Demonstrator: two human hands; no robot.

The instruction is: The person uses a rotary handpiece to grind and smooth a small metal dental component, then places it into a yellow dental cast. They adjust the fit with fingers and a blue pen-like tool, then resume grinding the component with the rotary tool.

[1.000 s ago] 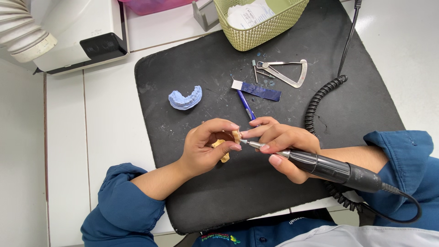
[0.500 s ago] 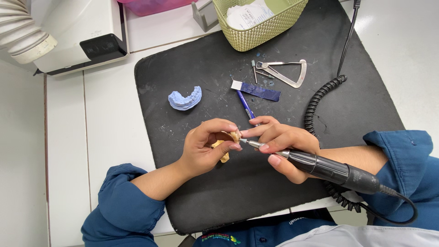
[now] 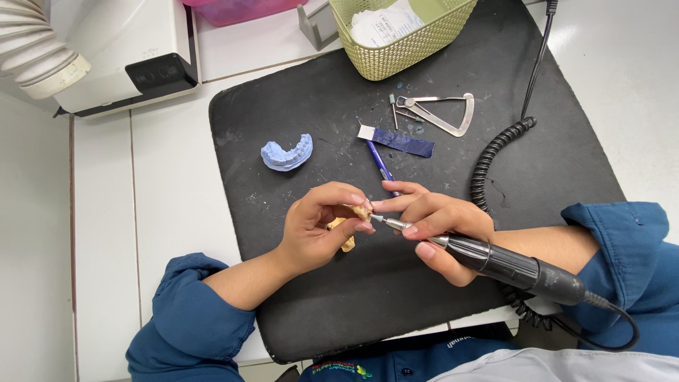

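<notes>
Head view, looking down on a dark work mat [image 3: 424, 297] laid on a white bench [image 3: 163, 184]. The left hand [image 3: 318, 230] pinches a small tan dental piece [image 3: 348, 228] between thumb and fingertips, its grip closed narrowly around the piece and raised just above the mat. The right hand [image 3: 435, 226] holds a black rotary handpiece [image 3: 509, 265] in a pen-like grip, fingers wrapped tight on the barrel, with the metal tip touching or nearly touching the tan piece; the exact contact point is hidden by the fingers, so the bur itself cannot be made out.

Behind the hands lie a blue tooth model [image 3: 286, 153], a blue pen [image 3: 382, 164], a dark blue strip [image 3: 397, 140] and a metal caliper [image 3: 442, 113], all well apart from the working point. A green basket [image 3: 396, 53] sits at the far edge of the mat. The coiled cord [image 3: 495, 170] runs along the right side of the mat.

Risks, as judged from this arrangement: the tip works very close to the left thumb and index finger, so a slip or skip off the small piece could nick skin. The piece is held only by fingertip pressure; a catch of the tip could twist it loose and drop it onto the mat. Drag from the coiled cord could also pull the handpiece off line.
</notes>
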